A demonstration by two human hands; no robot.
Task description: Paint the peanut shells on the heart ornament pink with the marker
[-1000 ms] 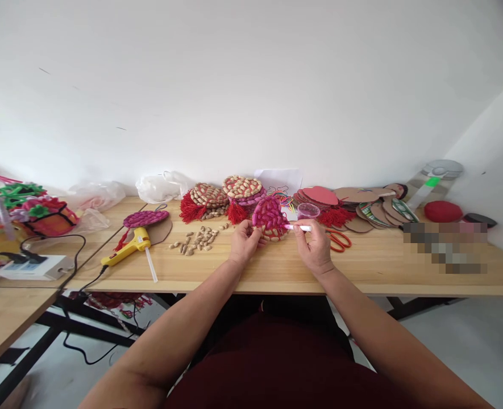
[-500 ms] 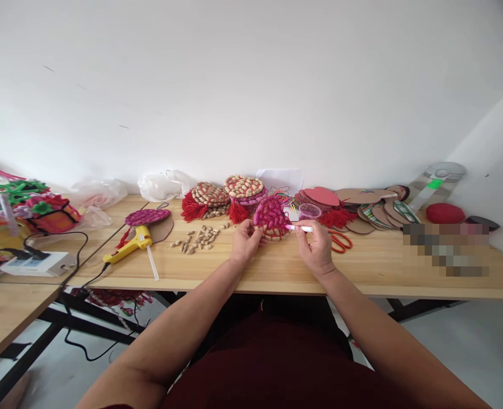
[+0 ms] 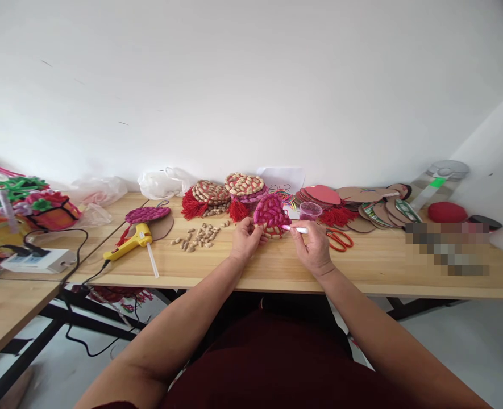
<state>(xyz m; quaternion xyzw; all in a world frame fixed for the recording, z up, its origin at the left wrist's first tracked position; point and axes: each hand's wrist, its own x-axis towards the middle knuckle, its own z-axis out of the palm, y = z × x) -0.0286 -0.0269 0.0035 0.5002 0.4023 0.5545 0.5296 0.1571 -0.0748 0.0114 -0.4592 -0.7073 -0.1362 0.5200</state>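
Observation:
My left hand (image 3: 246,238) grips the left edge of a peanut-covered disc (image 3: 270,213), holding it tilted up above the table. Most of its peanuts are magenta; those along the lower edge are still pale tan. Pinched in my right hand (image 3: 313,245) is a white paintbrush (image 3: 299,230), its pink tip touching the disc's lower right part. Behind my right hand stands a clear cup (image 3: 310,211) with purple-pink paint. Orange-handled scissors (image 3: 340,240) lie just right of that hand.
Loose peanuts (image 3: 200,237) and a yellow glue gun (image 3: 127,244) lie left on the table, by a magenta disc (image 3: 148,213). Tasselled peanut discs (image 3: 245,184) are stacked at the back. Cardboard rounds (image 3: 362,196) and a red yarn ball (image 3: 447,212) lie right. A power strip (image 3: 38,261) sits far left.
The brush tip has shifted slightly left and down along the disc, my right hand moving with it. My left hand keeps its hold. The view has shifted slightly.

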